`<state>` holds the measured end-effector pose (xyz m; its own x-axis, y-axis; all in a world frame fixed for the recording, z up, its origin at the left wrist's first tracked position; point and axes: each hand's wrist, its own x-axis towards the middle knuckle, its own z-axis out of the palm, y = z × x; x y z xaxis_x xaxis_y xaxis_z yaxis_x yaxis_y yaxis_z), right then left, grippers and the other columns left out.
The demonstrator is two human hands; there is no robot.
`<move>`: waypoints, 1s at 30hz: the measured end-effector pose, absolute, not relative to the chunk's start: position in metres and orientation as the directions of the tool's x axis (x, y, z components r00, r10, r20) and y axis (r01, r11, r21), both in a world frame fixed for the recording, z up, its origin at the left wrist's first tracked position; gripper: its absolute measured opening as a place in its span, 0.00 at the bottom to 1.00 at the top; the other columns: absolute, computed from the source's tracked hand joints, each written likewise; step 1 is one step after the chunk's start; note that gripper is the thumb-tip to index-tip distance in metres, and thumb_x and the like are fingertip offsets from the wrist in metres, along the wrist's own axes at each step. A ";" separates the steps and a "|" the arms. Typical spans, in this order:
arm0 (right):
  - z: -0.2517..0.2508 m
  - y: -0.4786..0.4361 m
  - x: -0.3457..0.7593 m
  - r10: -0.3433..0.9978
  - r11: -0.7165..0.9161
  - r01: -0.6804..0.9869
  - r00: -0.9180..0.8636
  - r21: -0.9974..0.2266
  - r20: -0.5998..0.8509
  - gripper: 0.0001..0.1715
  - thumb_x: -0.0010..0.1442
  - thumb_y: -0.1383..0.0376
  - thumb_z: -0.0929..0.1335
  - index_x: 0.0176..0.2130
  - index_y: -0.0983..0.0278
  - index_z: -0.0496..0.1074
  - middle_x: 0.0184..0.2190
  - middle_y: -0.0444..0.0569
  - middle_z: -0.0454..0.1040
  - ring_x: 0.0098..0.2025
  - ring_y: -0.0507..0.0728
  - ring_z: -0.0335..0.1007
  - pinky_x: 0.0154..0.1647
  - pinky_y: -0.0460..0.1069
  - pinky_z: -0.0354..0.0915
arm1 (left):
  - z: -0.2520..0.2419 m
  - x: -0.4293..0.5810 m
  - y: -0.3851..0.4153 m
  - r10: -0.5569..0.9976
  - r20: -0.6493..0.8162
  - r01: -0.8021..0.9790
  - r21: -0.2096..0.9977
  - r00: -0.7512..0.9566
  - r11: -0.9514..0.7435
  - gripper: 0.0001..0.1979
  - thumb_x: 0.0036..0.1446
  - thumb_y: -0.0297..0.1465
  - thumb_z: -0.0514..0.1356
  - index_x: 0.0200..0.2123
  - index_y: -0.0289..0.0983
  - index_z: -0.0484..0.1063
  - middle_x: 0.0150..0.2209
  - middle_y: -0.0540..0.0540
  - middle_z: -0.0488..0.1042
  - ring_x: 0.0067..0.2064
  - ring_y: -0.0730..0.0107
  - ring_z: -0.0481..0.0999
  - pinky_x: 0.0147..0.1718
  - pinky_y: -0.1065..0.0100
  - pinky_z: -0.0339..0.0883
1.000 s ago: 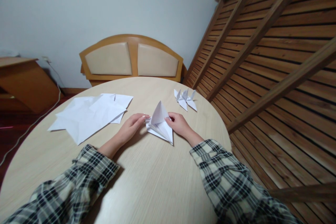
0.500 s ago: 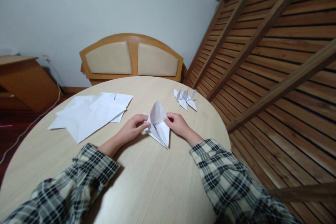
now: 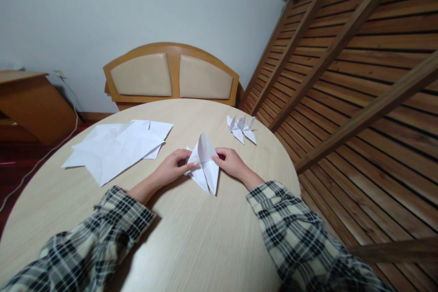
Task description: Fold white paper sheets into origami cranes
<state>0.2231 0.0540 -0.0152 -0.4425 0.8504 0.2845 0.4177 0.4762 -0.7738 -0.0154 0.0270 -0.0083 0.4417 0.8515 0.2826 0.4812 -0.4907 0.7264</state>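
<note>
A folded white paper (image 3: 211, 173) lies at the middle of the round table, one pointed flap standing up at its far end and two narrow points towards me. My left hand (image 3: 174, 165) grips its left edge, thumb on top and fingers bent behind. On the opposite side, my right hand (image 3: 230, 161) pinches the right edge between thumb and fingers. The fingertips under the paper are hidden. Beyond my right hand sit several small folded paper figures (image 3: 241, 128), close together, with upright points.
Creased white paper sheets (image 3: 116, 148) overlap on the left of the table (image 3: 191, 242). A padded headboard (image 3: 171, 75) stands behind it. Wooden slats (image 3: 356, 100) lean along the right side. A desk (image 3: 27, 105) and a cable (image 3: 44, 157) are at the left.
The standing flap has narrowed and leans slightly left. The near points have spread apart with a gap between them. My left thumb has moved further in over the paper.
</note>
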 end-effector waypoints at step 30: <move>-0.011 0.052 0.222 0.844 0.490 0.425 -0.451 -0.762 0.291 0.21 0.63 0.57 0.63 0.23 0.63 0.63 0.22 0.41 0.60 0.27 0.51 0.56 0.30 0.47 0.53 | -0.007 -0.013 0.027 0.893 0.276 0.551 0.709 0.356 -0.439 0.16 0.64 0.40 0.51 0.33 0.39 0.74 0.37 0.40 0.78 0.39 0.58 0.74 0.45 0.55 0.66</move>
<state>0.2218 0.0519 -0.0115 -0.4513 0.8437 0.2908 0.4247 0.4896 -0.7615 -0.0126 0.0271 -0.0068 0.3555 0.8929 0.2763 0.5513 -0.4390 0.7094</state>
